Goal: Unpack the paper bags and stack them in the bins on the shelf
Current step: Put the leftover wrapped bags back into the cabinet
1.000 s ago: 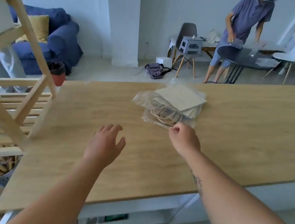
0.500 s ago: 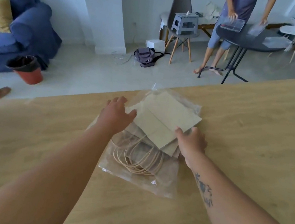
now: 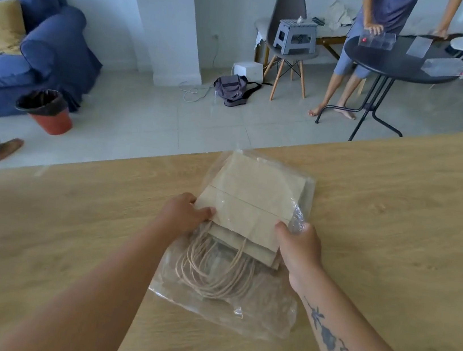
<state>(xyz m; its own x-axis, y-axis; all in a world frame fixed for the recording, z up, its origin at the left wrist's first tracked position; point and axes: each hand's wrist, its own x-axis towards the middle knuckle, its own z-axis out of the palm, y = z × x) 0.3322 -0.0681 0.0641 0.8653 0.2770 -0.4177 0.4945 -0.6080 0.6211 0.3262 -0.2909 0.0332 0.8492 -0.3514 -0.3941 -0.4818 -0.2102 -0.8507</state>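
While plastic wrap (image 3: 260, 313) covers paper bags (image 3: 253, 205) | left hand (image 3: 181, 214) grip: clasps bags | right hand (image 3: 300, 249) grip: same

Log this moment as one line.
stage: unpacking | left hand: grips paper bags | right hand: pinches plastic wrap | paper bags: inside plastic wrap, on table

A long table (image 3: 395, 228) with a pale wood-grain top fills the near side of the room, its far edge running at a slant across the view. One clear plastic wrapper (image 3: 264, 314) lies on it, crinkled and flat against the wood. It holds a stack of flat brown paper bags (image 3: 255, 190), whose twine handles (image 3: 210, 276) loop toward the near end.
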